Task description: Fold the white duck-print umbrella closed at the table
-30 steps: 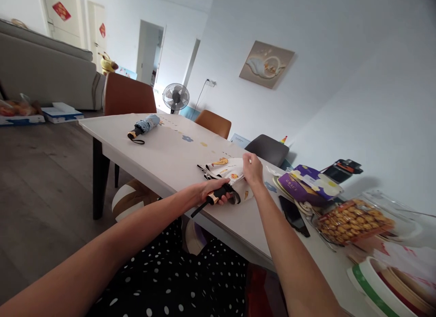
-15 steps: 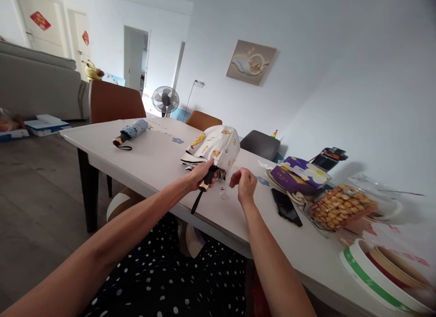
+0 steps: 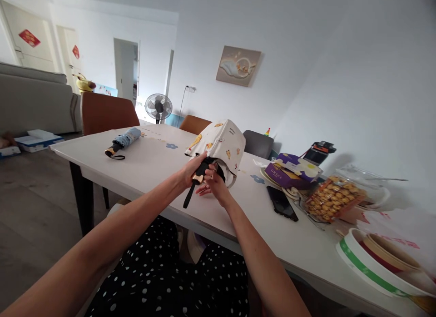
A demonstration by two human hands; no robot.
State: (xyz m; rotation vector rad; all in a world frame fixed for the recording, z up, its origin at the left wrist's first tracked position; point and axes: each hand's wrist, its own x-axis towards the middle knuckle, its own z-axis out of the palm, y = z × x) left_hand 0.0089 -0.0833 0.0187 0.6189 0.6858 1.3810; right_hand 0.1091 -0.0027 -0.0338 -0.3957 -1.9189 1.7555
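A white umbrella with yellow cartoon figures [image 3: 221, 142] is loosely folded and slightly puffed out over the table, canopy pointing away from me. My left hand [image 3: 195, 168] is closed around its black and copper handle, from which a black strap hangs. Against the handle's right side, just under the canopy edge, sits my right hand [image 3: 217, 186]. Its upper fingers touch the umbrella there, while the lower ones stretch apart beneath the handle. On the left part of the table lies a second, blue folded umbrella [image 3: 126, 139], rolled up, its handle toward me.
The white table [image 3: 163, 171] carries a black phone [image 3: 282, 203], a purple box [image 3: 289, 171], a clear container of snacks [image 3: 332, 199] and a white-green round container [image 3: 368, 267] on the right. Chairs [image 3: 107, 112] stand along the far side, with a fan [image 3: 158, 107] behind.
My right hand has moved left from beside the umbrella to its handle. The umbrella has turned a little, showing more of its printed canopy. The whole view has shifted slightly.
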